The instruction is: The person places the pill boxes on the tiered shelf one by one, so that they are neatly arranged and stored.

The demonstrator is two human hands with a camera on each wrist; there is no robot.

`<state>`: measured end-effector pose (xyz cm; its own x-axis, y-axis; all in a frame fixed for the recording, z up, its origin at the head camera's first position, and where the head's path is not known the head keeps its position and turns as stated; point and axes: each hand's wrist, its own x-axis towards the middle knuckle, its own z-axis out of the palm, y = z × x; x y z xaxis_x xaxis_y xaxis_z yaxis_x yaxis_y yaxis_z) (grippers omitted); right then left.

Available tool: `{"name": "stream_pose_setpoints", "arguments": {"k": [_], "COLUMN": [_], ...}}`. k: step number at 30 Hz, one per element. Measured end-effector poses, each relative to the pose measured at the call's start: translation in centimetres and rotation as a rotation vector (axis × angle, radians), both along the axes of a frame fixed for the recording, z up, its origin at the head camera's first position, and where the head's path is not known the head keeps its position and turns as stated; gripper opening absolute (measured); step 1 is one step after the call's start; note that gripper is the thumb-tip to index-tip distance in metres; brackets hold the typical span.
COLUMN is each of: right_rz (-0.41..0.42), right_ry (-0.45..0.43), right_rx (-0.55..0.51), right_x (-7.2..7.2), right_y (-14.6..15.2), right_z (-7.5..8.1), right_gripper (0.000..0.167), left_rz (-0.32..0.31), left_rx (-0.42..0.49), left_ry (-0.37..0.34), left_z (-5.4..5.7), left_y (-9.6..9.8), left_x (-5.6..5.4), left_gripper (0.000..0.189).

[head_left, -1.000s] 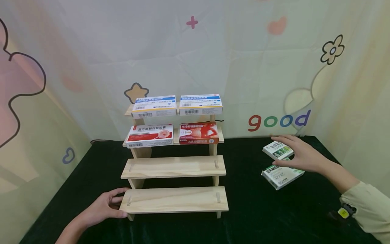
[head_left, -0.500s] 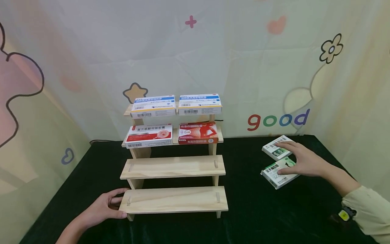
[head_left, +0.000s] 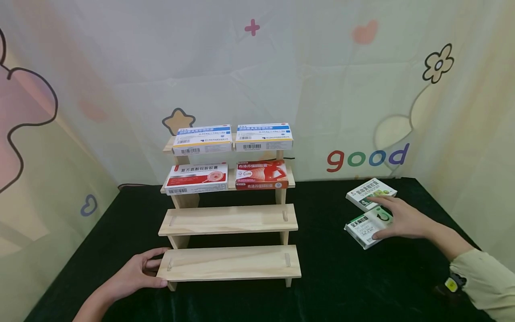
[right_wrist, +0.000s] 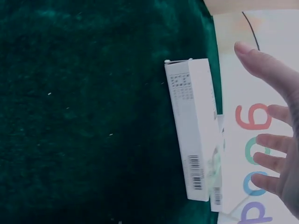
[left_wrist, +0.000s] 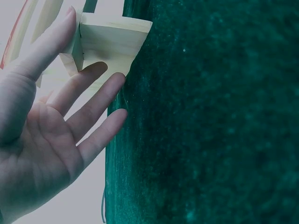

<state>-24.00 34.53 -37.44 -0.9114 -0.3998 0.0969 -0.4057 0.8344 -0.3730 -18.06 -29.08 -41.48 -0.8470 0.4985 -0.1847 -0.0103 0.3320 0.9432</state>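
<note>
Left hand (head_left: 137, 272) touching stand (head_left: 229, 220), right hand (head_left: 404, 220) over boxes (head_left: 365, 229), hands loosely spread (neither gripping)

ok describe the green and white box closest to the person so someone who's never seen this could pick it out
Start at the stepped wooden stand and look right across the dark cloth. There lie a farther box and a nearer box, both white with green print. Pick the nearer one, set apart by the green stripe along its far edge, which the other lacks.
</note>
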Motion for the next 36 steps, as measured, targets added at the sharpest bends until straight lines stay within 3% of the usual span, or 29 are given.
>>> {"name": "stream_pose_setpoints", "arguments": {"k": [11, 28, 36], "right_rz": [-0.003, -0.024, -0.030], "right_ry": [-0.036, -0.066, -0.062], "right_rx": [0.013, 0.074, 0.076], "right_x": [-0.8, -1.6, -1.8], "right_y": [0.9, 0.9, 1.0], "right_z": [-2.2, -3.1, -3.8], "right_gripper": [0.090, 0.092, 0.085], "left_rz": [-0.002, 0.008, 0.004], "left_rx": [-0.008, -0.005, 0.000], "left_ry": [0.011, -0.010, -0.005], "left_z": [0.2, 0.0, 0.0], "left_y": [0.1, 0.0, 0.0], "left_x": [0.0, -0.1, 0.0], "left_gripper": [0.081, 0.079, 0.077]}}
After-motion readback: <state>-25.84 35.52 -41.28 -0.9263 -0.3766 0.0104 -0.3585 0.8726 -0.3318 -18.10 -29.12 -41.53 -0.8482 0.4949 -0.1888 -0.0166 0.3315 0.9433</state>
